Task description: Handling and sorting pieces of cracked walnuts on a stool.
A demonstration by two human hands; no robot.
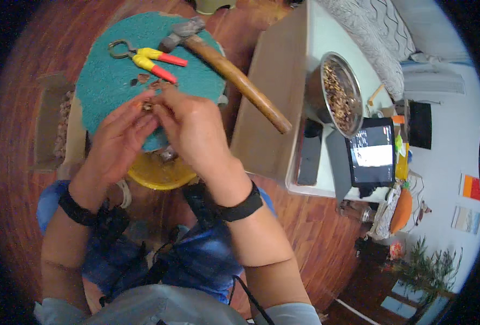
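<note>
Between the fingertips of both hands is a small cracked nut piece, brown and partly hidden. My left hand supports it from the left, fingers bent. From the other side my right hand pinches at it with thumb and forefinger. Both are above a round stool top with a teal cover. Just beyond the fingers lie brown shell fragments. Farther off rest nut-cracking pliers with yellow and red handles, jaws to the left. A hammer has its steel head on the stool, its wooden handle reaching right.
Below the stool's near edge sits a yellow basin. An open cardboard box on the left holds several nuts. On the pale table at right stand a steel bowl of nut pieces, a phone and a lit tablet.
</note>
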